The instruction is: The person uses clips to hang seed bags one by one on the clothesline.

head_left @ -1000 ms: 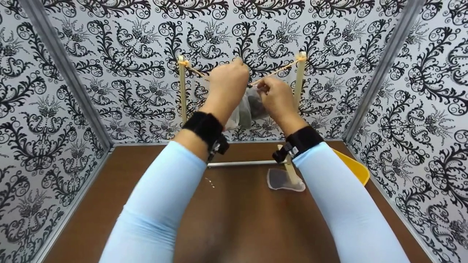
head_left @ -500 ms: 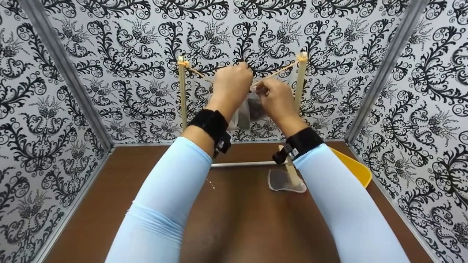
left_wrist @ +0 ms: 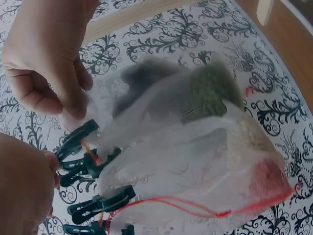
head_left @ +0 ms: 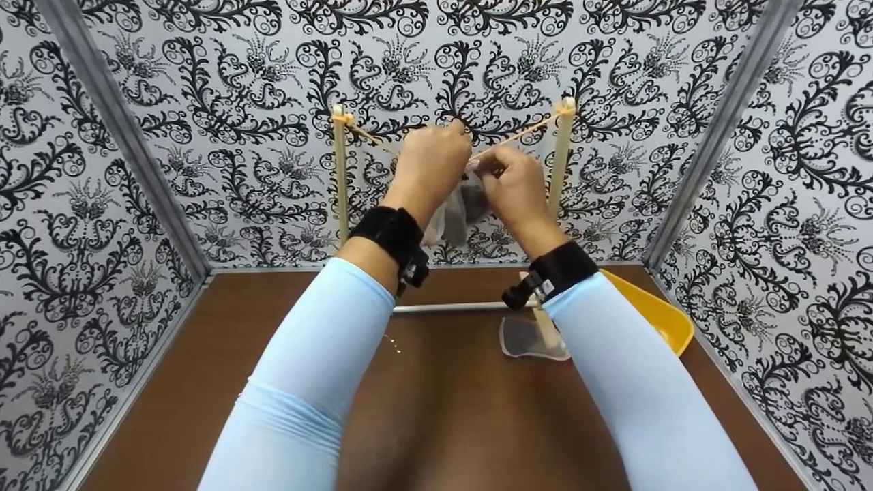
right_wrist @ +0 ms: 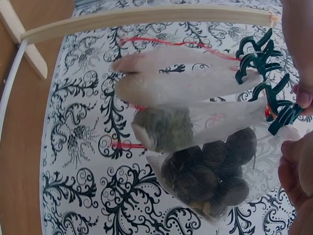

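Note:
In the head view, my left hand (head_left: pixel 433 164) is raised at a sagging cord (head_left: pixel 522 133) tied between two wooden posts (head_left: pixel 559 167). Its fingertips pinch a green spring clip (right_wrist: pixel 286 117). Just to the right, my right hand (head_left: pixel 515 181) pinches the top of a mesh bag (right_wrist: pixel 210 176) holding dark round lumps. Alongside hang a mesh bag with green contents (right_wrist: pixel 168 127), one with pale contents (right_wrist: pixel 142 90) and one with reddish contents (left_wrist: pixel 269 178). Other green clips (left_wrist: pixel 100 203) sit at the tops of the hanging bags. My left fingers are mostly hidden in the head view.
A flat dark-grey mesh bag (head_left: pixel 522 337) lies on the brown table (head_left: pixel 273 382), by the right post's wooden foot. A white rod (head_left: pixel 457 307) runs low between the posts. At the right stands a yellow bin (head_left: pixel 672 324), partly behind my sleeve. Patterned walls enclose the back and sides.
My left hand has come down and slightly right, closer to my right hand. My right hand stays nearly in place at the bag's top. The hanging bags shift slightly.

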The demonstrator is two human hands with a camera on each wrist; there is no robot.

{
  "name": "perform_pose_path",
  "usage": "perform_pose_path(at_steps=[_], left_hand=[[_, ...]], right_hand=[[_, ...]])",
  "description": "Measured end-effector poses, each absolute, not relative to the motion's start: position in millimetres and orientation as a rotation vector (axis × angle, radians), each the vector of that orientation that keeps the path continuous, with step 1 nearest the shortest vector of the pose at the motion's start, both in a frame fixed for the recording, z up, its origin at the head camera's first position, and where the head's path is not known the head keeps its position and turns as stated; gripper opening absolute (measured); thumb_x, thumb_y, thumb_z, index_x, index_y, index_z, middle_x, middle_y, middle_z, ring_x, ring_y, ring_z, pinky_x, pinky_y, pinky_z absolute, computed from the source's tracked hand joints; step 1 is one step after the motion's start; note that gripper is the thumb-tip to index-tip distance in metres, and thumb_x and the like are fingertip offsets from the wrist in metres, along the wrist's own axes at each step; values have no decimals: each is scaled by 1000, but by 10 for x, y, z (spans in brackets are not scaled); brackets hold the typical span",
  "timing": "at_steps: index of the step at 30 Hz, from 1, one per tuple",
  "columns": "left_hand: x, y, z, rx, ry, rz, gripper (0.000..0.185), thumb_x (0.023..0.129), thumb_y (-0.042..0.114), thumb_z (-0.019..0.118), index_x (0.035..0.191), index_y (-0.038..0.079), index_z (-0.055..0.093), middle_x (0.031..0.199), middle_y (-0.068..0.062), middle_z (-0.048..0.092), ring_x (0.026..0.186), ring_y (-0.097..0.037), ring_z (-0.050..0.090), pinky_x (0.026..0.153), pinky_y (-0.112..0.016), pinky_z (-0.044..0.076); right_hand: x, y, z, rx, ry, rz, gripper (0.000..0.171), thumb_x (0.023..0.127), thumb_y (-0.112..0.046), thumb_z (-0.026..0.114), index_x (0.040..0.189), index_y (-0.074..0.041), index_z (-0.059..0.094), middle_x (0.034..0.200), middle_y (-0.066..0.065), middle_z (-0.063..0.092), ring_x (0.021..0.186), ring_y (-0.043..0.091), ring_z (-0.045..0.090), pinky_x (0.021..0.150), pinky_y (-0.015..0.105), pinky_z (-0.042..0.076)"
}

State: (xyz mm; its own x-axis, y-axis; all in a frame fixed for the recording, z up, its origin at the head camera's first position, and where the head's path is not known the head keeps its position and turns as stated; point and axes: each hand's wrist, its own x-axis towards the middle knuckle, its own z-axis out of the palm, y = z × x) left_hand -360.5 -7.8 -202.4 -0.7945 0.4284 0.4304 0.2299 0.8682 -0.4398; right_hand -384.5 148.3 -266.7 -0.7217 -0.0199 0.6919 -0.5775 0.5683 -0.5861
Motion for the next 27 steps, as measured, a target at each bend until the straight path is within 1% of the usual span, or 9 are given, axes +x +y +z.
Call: perform_pose_path(at_steps=[6,8,11,13,15,17,21,23,27], left_hand=[[-3570,-73,-2038,-479,-2487,527,19,110,17,54,117,10,70,108,-4,67,85,-20,67,70,-32,63],[-3544,-75,-2039,-487,-2493,526,17,109,16,56,114,9,70,108,-5,68,86,-20,67,72,-32,63],[-3504,-86,-2044,-515,-2521,433,12,106,17,62,109,10,71,108,-7,70,91,-22,66,78,-34,64],[-3468,-109,-2063,-539,-2512,328,8,102,14,66,105,11,72,106,-6,70,91,-23,66,79,-35,63],[-3431,-151,-2106,-571,-2473,189,6,100,13,68,103,12,73,103,-5,70,88,-22,65,77,-35,62],[-3387,-213,-2171,-590,-2408,52,7,100,13,67,99,13,74,96,-3,70,82,-21,64,70,-33,60],[-3304,-400,-2396,-599,-2251,-185,17,102,25,68,92,14,75,85,0,69,69,-18,63,59,-31,55],[-3272,-514,-2567,-592,-2183,-261,23,103,30,67,88,14,74,81,0,69,64,-17,62,55,-31,53],[-3234,-739,-3020,-538,-2107,-358,28,102,32,66,81,14,70,75,-1,68,58,-20,61,49,-34,51]], right_hand=[[-3864,1528,-2696,457,-2152,1228,9,90,-4,73,95,-10,77,96,4,78,85,14,70,79,26,60],[-3872,1546,-2716,439,-2162,1257,8,90,-5,73,95,-11,76,95,3,78,85,14,69,79,26,60],[-3879,1560,-2745,439,-2175,1275,7,90,-6,73,94,-11,76,94,3,77,85,15,70,78,27,60],[-3877,1562,-2766,442,-2189,1294,6,90,-8,74,93,-12,75,93,3,77,84,16,70,77,28,60],[-3874,1560,-2786,453,-2193,1292,4,90,-9,75,92,-13,75,92,3,77,84,17,70,76,30,61],[-3875,1555,-2808,459,-2205,1288,4,91,-10,76,92,-14,74,92,2,77,85,17,70,77,30,61],[-3881,1547,-2855,468,-2241,1268,6,92,-11,78,94,-15,74,94,1,76,88,15,69,81,29,61],[-3882,1553,-2883,474,-2256,1250,7,92,-11,79,95,-15,74,95,0,75,89,15,68,83,28,60],[-3878,1585,-2936,465,-2263,1200,7,91,-10,79,95,-14,74,93,0,75,86,15,68,80,27,61]])
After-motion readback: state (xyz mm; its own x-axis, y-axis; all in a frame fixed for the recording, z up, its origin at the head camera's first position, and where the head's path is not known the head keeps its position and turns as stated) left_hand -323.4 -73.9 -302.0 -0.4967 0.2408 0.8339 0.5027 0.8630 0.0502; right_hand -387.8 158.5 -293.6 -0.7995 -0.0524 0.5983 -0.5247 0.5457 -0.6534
